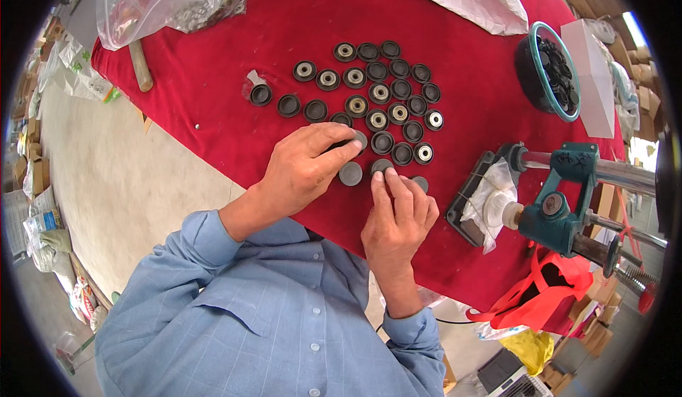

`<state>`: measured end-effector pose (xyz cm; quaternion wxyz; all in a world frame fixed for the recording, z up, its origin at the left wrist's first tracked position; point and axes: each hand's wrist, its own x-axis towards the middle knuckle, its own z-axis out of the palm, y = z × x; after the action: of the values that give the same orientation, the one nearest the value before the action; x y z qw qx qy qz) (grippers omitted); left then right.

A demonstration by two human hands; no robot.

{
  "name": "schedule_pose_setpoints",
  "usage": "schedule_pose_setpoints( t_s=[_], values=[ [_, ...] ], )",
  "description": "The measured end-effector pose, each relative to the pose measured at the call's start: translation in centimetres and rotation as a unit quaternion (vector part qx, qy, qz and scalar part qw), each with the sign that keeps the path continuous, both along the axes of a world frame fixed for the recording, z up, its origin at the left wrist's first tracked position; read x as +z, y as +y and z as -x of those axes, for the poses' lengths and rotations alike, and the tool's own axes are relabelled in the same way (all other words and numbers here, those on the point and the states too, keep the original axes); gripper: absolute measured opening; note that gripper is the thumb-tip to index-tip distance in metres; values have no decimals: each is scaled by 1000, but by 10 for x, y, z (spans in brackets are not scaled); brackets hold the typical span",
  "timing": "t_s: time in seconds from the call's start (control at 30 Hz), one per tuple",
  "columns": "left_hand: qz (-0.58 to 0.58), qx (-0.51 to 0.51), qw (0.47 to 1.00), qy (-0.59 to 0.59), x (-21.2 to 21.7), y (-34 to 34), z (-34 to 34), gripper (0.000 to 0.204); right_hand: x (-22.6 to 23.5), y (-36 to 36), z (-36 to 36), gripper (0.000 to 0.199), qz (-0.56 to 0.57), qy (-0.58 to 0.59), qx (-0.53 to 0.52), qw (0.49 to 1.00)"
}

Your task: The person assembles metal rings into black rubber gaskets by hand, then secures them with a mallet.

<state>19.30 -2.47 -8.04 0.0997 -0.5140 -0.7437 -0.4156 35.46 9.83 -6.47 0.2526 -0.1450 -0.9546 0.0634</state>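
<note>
Head-worn fisheye, downward over table [213, 113]

Two bare hands rest over a red cloth: one left hand [307, 167] and one right hand [398, 216]. About twenty-six small round black caps [387, 110] lie in loose rows on the cloth, roughly eleven of them showing a pale metal centre; a few near the fingers are partly hidden, so the count is approximate. There is one dark bowl [547, 70] heaped with more caps, too many to count, one clear plastic bag [167, 3], one wooden handle [140, 65] and one green press [565, 198].
</note>
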Motion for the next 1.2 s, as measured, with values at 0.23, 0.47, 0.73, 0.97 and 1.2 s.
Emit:
schedule_pose_setpoints(
  t_s=[0.23,0.47,0.73,0.97,1.2],
  values=[
    [30,-12,999,39,-3,-4,1,38,14,28,2,32,93,41,-2,995],
    [93,-30,991,92,0,-10,3,34,20,61,26,33,63,-31,-6,997],
    [118,-30,981,153,5,-14,3,35,15,58,31,31,61,-42,7,997],
    [89,-25,988,126,0,-13,3,34,9,56,30,36,66,-49,18,996],
    [32,51,997,41,5,-10,11,33,16,60,28,32,63,-84,15,994]
  ],
)
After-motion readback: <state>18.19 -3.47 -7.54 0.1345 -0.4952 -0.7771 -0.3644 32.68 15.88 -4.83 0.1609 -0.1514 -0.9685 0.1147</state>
